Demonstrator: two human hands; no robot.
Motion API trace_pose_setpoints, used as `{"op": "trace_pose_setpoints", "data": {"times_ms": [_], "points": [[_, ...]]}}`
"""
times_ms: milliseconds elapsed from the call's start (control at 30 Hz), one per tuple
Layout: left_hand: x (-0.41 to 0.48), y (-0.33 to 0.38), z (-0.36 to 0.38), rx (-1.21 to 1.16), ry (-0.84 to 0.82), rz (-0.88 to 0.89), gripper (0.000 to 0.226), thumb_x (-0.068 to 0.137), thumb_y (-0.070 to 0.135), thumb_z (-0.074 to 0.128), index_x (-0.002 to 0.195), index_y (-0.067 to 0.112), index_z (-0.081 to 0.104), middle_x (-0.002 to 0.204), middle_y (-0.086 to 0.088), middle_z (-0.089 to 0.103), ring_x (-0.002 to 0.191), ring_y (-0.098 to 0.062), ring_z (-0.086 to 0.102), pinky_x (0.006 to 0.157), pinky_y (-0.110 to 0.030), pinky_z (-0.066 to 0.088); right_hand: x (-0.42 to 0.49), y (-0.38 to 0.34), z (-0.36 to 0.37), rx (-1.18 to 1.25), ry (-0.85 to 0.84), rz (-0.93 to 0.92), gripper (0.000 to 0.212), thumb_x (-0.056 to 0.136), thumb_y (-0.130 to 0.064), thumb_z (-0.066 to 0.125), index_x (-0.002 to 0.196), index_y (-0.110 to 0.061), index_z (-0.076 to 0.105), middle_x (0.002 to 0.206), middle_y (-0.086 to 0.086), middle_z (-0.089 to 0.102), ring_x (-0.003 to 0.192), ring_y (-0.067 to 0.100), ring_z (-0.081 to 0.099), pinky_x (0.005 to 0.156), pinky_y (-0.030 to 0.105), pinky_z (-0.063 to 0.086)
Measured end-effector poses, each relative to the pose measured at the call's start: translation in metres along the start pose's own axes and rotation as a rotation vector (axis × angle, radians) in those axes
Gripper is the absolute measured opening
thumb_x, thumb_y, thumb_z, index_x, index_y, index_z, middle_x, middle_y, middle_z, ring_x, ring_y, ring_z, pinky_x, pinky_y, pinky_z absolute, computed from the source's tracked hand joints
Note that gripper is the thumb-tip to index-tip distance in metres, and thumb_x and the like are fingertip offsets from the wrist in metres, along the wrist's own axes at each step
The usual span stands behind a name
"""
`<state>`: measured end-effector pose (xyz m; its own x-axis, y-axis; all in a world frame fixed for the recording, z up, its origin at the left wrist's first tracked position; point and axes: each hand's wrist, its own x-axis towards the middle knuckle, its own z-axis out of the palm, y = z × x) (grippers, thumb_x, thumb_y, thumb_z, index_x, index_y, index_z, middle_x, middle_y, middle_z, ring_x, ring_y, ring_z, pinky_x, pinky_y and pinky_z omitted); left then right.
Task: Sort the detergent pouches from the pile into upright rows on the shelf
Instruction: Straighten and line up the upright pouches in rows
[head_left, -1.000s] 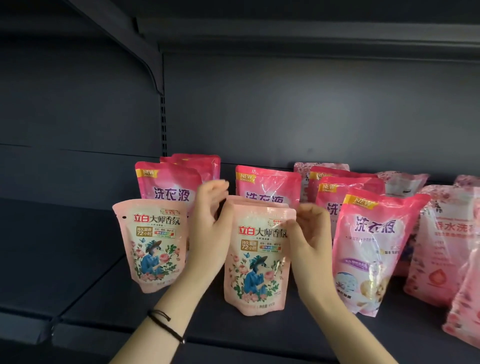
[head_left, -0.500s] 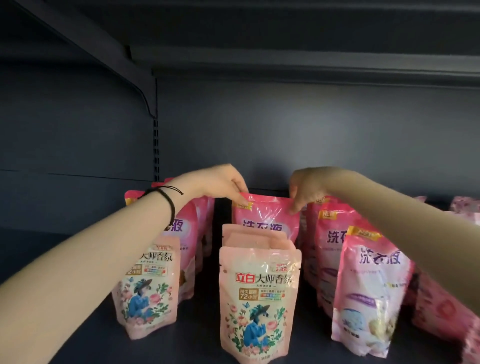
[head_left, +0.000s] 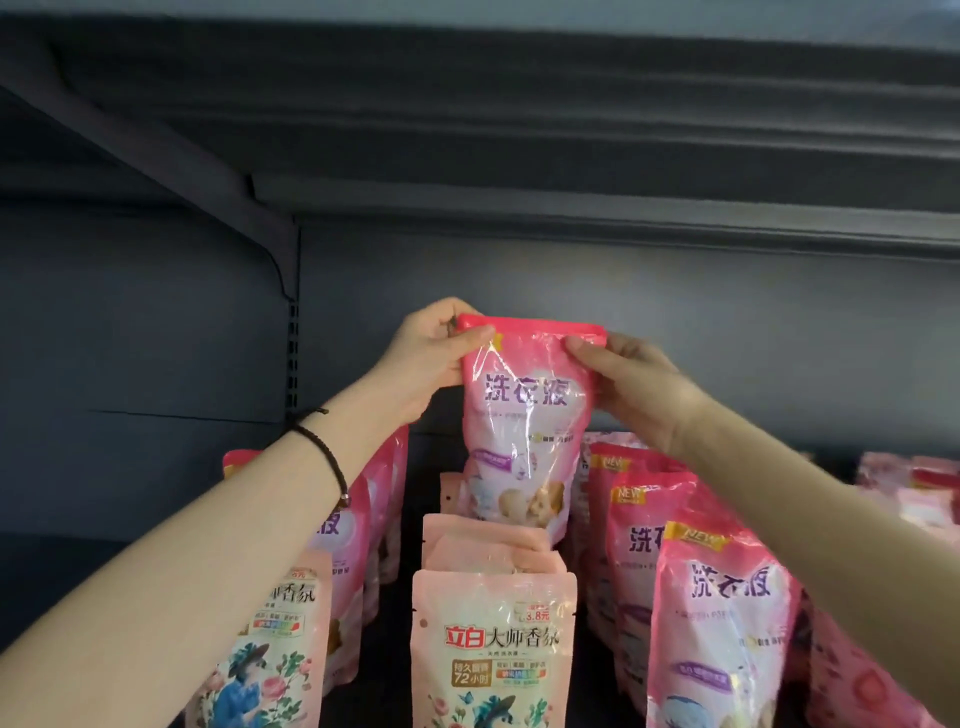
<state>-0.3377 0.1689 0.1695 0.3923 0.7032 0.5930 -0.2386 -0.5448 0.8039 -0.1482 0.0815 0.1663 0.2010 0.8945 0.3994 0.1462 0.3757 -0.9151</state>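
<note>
A bright pink detergent pouch (head_left: 524, 431) hangs in the air above the back of the middle row. My left hand (head_left: 423, 358) pinches its top left corner and my right hand (head_left: 631, 384) pinches its top right corner. Below it stands a row of pale pink floral pouches (head_left: 493, 644), upright, one behind the other. Another pale floral pouch (head_left: 270, 660) stands at the lower left, with bright pink pouches (head_left: 358, 525) behind it. To the right, more bright pink pouches (head_left: 719, 623) stand upright in a row.
The dark shelf back wall (head_left: 675, 322) is close behind the lifted pouch, and the upper shelf (head_left: 519, 156) hangs overhead with a bracket (head_left: 270, 249) at left. Loose pale pink pouches (head_left: 909, 493) lie piled at the far right. The shelf's left part (head_left: 78, 561) holds nothing.
Both hands left the pale floral pouch, reached to the back, gripped the bright pink pouch by its top corners and lifted it off the shelf. The camera moved closer.
</note>
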Motion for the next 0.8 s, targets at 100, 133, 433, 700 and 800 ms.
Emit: {"op": "trace_pose_setpoints", "data": {"times_ms": [100,133,433,700,800], "points": [[0.003,0.013,0.014,-0.009,0.019,0.056,0.013,0.090,0.004,0.061,0.080,0.011,0.056,0.080,-0.004,0.062,0.070,-0.014,0.061,0.064,-0.029,0.055,-0.009,0.004,0.010,0.181,0.038,0.032,0.023,0.087,-0.021,0.067,0.104,-0.005,0.065,0.093,0.011,0.073,0.077,0.022,0.070,0.070,0.037,0.059],[0.004,0.017,0.017,-0.017,0.038,0.068,0.011,0.090,0.005,0.061,0.082,0.011,0.057,0.081,-0.005,0.063,0.072,-0.014,0.062,0.065,-0.030,0.056,-0.010,-0.001,0.010,0.212,0.055,0.006,0.017,0.086,-0.020,0.068,0.098,-0.008,0.066,0.087,0.009,0.074,0.073,0.020,0.071,0.065,0.035,0.059],[-0.016,0.061,0.041,-0.227,0.110,0.152,0.015,0.089,0.012,0.065,0.104,0.012,0.064,0.089,0.000,0.071,0.078,-0.011,0.069,0.068,-0.027,0.056,-0.034,-0.056,0.003,0.345,0.101,-0.247,0.005,0.086,-0.015,0.069,0.084,-0.013,0.065,0.073,0.003,0.074,0.064,0.016,0.072,0.060,0.030,0.058],[-0.065,0.063,0.092,-0.268,0.210,0.161,0.018,0.094,0.020,0.059,0.106,0.009,0.068,0.103,-0.010,0.072,0.091,-0.019,0.069,0.086,-0.035,0.057,-0.079,-0.062,-0.022,0.403,0.103,-0.203,0.007,0.086,-0.017,0.070,0.089,-0.012,0.065,0.076,0.005,0.075,0.065,0.018,0.072,0.058,0.032,0.058],[-0.081,0.058,0.114,-0.289,0.263,0.152,0.017,0.093,0.020,0.060,0.103,0.009,0.069,0.102,-0.012,0.072,0.091,-0.020,0.067,0.088,-0.039,0.056,-0.095,-0.055,-0.035,0.396,0.109,-0.168,0.007,0.085,-0.017,0.070,0.086,-0.012,0.065,0.074,0.004,0.074,0.062,0.017,0.072,0.054,0.031,0.057]]}}
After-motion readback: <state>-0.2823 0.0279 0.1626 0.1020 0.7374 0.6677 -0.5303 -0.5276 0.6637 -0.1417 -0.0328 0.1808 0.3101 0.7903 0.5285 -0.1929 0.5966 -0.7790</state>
